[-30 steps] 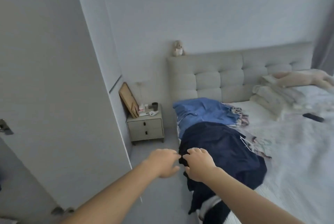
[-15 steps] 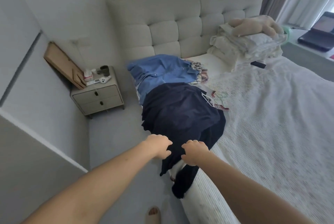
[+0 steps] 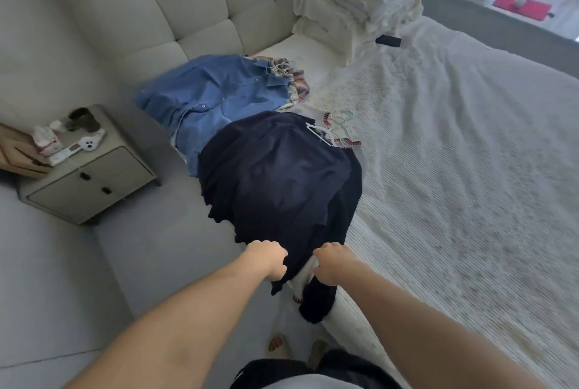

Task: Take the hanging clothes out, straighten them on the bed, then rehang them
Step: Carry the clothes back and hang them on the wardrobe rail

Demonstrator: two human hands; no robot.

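Left hand (image 3: 270, 260) and right hand (image 3: 330, 261) both pinch the navy garment's (image 3: 279, 178) near hem at the bed (image 3: 454, 169) edge — garment runs lengthwise away toward the headboard (image 3: 175, 9).

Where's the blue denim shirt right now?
The blue denim shirt lies on the bed's left edge below the tufted headboard, just beyond the dark navy garment.

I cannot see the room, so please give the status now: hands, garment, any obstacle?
Left hand and right hand both grip the dark navy garment hem. Garment flat on bed, near end overhanging. Denim shirt beyond it, overlapped.
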